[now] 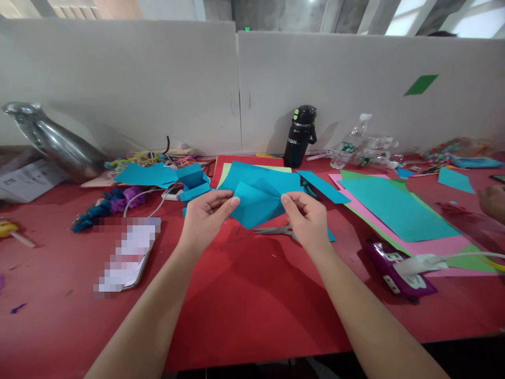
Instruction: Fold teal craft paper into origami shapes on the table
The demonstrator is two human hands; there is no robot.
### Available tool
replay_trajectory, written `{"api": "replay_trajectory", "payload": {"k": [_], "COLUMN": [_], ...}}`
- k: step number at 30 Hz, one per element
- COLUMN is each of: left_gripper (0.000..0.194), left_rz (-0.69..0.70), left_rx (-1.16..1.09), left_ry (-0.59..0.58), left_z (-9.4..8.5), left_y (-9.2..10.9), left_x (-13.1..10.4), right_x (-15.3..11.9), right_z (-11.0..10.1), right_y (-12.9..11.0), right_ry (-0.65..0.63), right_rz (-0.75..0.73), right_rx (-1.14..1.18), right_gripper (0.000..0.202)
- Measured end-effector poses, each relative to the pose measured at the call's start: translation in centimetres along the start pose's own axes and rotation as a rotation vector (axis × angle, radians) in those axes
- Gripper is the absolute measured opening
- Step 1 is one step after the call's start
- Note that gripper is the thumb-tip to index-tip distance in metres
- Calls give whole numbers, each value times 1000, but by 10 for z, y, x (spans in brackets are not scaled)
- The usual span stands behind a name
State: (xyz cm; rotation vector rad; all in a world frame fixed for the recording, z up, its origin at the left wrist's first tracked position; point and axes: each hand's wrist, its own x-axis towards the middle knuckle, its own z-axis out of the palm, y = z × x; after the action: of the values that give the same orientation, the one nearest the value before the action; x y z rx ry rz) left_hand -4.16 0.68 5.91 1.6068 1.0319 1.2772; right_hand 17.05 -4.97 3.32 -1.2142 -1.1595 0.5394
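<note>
Above the red table (236,316), a blue paper piece (256,208) was held up between two hands, the left hand (207,216) nearly closed with thumb and fingers pinching its left corner, the right hand (306,216) likewise pinching the right corner. Scissors (274,230) lay on the tabletop near the right hand, partly hidden behind it, and farther back stood a black bottle (299,139). A phone (132,255) lay to the left, and a purple power strip (398,273) to the right, near layered coloured sheets (398,208).
</note>
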Motion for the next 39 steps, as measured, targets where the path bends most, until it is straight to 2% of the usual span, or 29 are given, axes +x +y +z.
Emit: {"api": "replay_trajectory", "payload": {"k": [4,7,14,19,26,30,32,34,39], "left_gripper": [39,30,34,37,31,35,37,38,35], "left_rz": [-34,-28,-117,-156,-278,-369,-355,-307,-225], "left_rx": [-90,-134,-198,-347,-529,-581,-573,-517,-322], "left_ry": [-152,-175,-89,-136,-27,-80,-132,-132,16], "left_z": [0,2,3,6,5,3,3,5,4], "left_y": [-3,-4,-6,-6,-6,0,2,1,-5], "left_x": [-1,-1,-1,-1,2,1,-1,-2,-1], "right_x": [2,3,1,2,2,1,0,0,0], "right_z": [-2,-2,-1,-1,-1,-1,-1,-1,-2], "right_y": [1,0,1,4,3,2,1,1,1], "right_ry": [42,31,21,49,43,58,57,42,44], "right_rz": [-8,-12,-6,-12,-15,-19,-41,-74,-75], "right_rx": [-6,-9,-18,-3,1,-28,-47,-76,-100], "right_gripper": [26,27,28,28,28,28,27,26,27]}}
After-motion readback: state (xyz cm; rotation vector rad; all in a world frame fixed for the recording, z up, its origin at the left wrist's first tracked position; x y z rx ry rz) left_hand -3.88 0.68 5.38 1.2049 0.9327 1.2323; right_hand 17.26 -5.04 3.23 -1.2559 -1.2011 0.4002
